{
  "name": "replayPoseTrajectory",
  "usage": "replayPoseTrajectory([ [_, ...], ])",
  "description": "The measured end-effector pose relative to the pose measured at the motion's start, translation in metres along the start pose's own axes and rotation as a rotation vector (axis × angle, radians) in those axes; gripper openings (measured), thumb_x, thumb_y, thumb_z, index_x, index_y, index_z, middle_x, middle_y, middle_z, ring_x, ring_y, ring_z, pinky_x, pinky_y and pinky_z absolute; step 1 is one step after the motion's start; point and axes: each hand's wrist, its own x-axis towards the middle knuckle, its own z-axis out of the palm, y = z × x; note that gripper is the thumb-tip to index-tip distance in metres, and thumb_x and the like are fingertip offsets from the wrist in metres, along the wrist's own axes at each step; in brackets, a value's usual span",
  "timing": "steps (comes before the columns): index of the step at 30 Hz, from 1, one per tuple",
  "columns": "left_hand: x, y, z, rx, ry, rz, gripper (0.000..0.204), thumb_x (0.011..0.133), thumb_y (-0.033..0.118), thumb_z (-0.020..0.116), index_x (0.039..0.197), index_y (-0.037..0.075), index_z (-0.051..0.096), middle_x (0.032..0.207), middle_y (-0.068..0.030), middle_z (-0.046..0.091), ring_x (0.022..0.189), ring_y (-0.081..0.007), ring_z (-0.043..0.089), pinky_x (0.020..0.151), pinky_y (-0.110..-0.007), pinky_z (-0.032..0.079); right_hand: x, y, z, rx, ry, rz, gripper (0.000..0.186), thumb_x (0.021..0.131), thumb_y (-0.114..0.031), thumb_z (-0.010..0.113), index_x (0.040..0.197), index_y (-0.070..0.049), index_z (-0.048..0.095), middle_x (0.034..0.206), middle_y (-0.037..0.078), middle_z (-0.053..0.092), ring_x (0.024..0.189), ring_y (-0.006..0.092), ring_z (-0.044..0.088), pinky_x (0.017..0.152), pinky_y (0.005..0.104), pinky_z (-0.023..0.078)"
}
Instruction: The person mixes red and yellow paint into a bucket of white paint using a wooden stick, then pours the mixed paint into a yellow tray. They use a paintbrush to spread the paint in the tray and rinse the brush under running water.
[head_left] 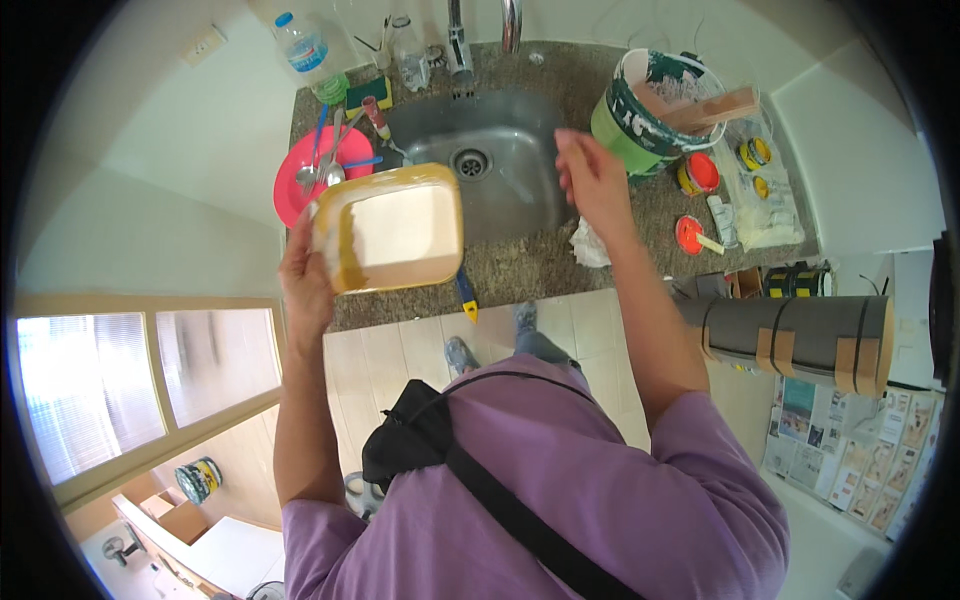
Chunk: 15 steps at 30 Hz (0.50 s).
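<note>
My left hand (pixel 307 270) grips the left side of a yellow rectangular tub (pixel 350 272), tilted over the near left part of the sink. White paint (pixel 400 228) lies inside it, and the yellow wall shows bare on the left. My right hand (pixel 598 185) hangs over the right rim of the steel sink (pixel 515 135), fingers loosely bent and apart, nothing visible in them. A crumpled white cloth (pixel 590 245) lies on the counter below my right wrist. Just left of the tub sits a pink bowl (pixel 290 172) with spoons in it.
A green paint bucket (pixel 615 135) with wood in it stands right of the sink, by small red-topped pots (pixel 698 174). A bottle (pixel 303 48) and sponge (pixel 370 95) stand back left. A blue-and-yellow tool (pixel 467 296) overhangs the front edge. A grey roll (pixel 790 340) juts in at right.
</note>
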Motion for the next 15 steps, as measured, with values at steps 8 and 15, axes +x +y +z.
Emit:
replayPoseTrajectory([
  [8, 0.069, -0.03, 0.106, -0.065, -0.002, 0.1, 0.073, 0.089, -0.02, 0.032, 0.157, 0.001, 0.046, 0.147, -0.0147, 0.061, 0.136, -0.0213, 0.057, 0.118, -0.031, 0.039, 0.23, -0.028, 0.067, -0.419, -0.424, -0.274, 0.064, 0.095, -0.052, 0.073, 0.143, -0.01, 0.063, 0.108, 0.011, 0.075, 0.089, 0.0213, 0.069, 0.08, 0.0356, 0.055],
  [15, 0.104, -0.043, 0.172, -0.16, 0.01, 0.079, 0.075, 0.091, -0.019, 0.031, 0.164, 0.001, 0.033, 0.166, -0.0173, 0.041, 0.151, -0.0247, 0.042, 0.125, -0.035, 0.03, 0.328, -0.016, 0.122, -0.485, -0.897, -0.352, 0.048, 0.098, -0.039, 0.074, 0.131, -0.004, 0.071, 0.087, 0.008, 0.073, 0.07, 0.0142, 0.063, 0.064, 0.0331, 0.055],
])
